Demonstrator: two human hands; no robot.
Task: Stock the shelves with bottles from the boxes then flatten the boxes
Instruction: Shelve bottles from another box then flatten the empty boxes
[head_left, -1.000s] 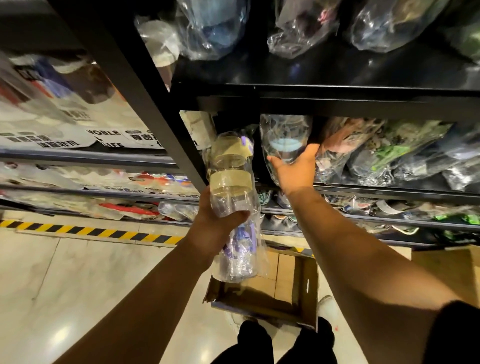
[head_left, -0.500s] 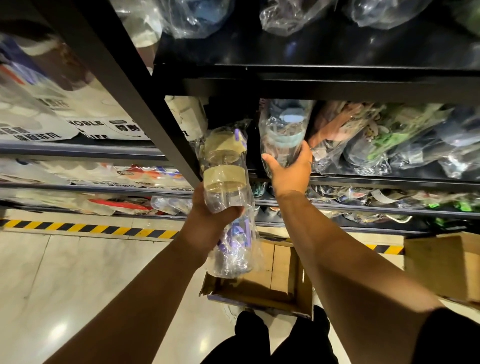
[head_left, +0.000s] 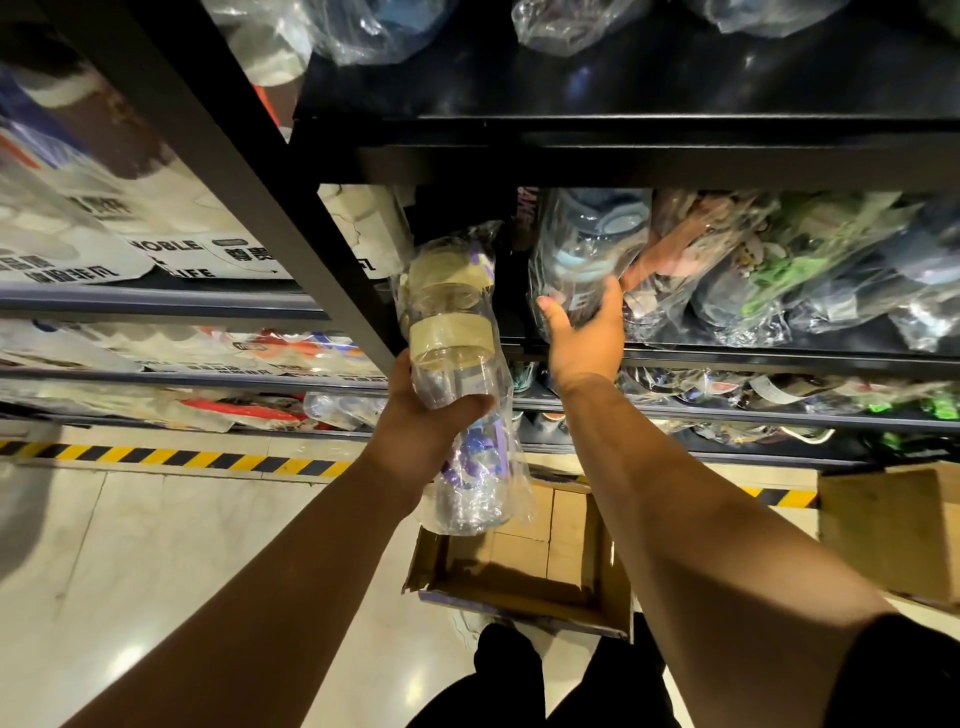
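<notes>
Left hand grips a clear bottle with a beige band, wrapped in a plastic bag, held upright and slightly tilted in front of the black shelf post. Right hand is up at the shelf, thumb and fingers curled round the base of a bagged blue-lidded bottle standing at the row's left end, beside more bagged bottles. Down on the floor, an open cardboard box sits between the arms; a second box stands to the right.
</notes>
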